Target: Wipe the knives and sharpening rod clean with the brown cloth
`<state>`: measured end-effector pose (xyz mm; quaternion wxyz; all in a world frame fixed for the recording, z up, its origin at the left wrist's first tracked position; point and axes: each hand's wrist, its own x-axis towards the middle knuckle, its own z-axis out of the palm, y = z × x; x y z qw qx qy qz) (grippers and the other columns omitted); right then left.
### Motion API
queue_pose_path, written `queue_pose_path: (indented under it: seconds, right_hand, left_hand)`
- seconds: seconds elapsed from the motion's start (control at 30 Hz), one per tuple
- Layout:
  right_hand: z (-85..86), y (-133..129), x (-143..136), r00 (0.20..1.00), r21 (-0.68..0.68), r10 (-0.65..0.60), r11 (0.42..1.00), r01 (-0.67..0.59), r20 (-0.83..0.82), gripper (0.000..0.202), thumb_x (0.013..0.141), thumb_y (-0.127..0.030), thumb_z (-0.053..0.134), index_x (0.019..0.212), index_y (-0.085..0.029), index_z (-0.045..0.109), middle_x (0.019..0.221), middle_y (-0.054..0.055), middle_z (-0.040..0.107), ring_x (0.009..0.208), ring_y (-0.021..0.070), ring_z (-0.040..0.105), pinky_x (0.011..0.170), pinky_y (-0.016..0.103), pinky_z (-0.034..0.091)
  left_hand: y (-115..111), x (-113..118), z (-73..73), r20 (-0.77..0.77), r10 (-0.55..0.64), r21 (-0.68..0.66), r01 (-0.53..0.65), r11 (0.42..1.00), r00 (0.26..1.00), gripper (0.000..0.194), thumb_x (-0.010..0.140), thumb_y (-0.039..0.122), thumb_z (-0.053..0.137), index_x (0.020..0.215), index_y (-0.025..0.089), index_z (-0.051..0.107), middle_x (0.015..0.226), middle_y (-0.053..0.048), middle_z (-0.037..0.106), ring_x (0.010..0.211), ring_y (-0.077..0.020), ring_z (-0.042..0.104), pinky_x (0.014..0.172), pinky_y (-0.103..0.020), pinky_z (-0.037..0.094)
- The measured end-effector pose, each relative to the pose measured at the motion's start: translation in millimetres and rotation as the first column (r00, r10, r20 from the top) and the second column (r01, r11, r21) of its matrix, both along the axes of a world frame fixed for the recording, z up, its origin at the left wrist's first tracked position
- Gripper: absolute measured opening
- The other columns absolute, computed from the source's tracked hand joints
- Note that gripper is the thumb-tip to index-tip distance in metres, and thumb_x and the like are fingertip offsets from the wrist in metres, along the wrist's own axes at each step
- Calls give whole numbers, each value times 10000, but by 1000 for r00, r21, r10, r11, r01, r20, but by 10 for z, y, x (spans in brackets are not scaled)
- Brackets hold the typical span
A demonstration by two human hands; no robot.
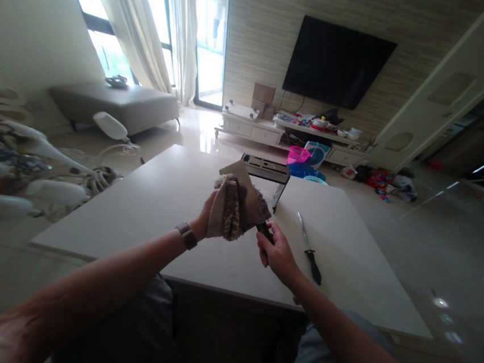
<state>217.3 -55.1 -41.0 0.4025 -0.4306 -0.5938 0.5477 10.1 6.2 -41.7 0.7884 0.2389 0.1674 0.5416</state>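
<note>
A wide cleaver (239, 175) is held up over the white table (146, 195), its dark handle in my right hand (277, 247), fingers wrapped round it. A bunched brown cloth (227, 208) lies against the blade, and my left hand (207, 212) grips it from the left, most of its fingers hidden behind the cloth. Right of my right hand, a sharpening steel (313, 266) with a black handle rests on the table. Behind the cleaver stands a knife block (269, 168) with slots in its top, partly covered by the blade and cloth.
Beyond the table is a low white cabinet (266, 133) with clutter on top, near a pink basket (298, 155) and blue tub. White appliances and cables crowd the floor at left. A grey bench (117, 101) stands by the window. My knees are under the near edge.
</note>
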Motion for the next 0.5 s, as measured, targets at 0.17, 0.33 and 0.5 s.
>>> queue_pose_path:
  seconds: [0.17,0.33,0.5]
  right_hand:
    - [-57,21,-20,997,-91,71,993,-72,-18,258,903,-451,561,909,-240,413,564,-128,472,313,69,417,300,179,293]
    - [-51,43,-47,992,-60,106,993,-102,67,231,908,-413,552,1008,-233,447,531,-144,454,315,78,429,313,177,342]
    - [57,77,11,973,-34,114,993,-109,200,194,912,-394,553,970,-229,469,485,-135,447,328,87,434,324,177,348]
  left_hand:
    - [7,90,-26,-197,64,-132,-91,987,978,365,893,364,689,1147,106,726,1016,-126,784,953,-303,743,937,-409,582]
    - [42,125,-36,-233,138,-149,-175,973,963,369,870,364,735,1147,120,728,1059,-131,776,940,-292,747,897,-395,605]
    - [137,-14,9,-214,182,-84,-204,975,960,391,886,383,708,1158,102,715,1098,-146,761,1016,-312,727,939,-444,595]
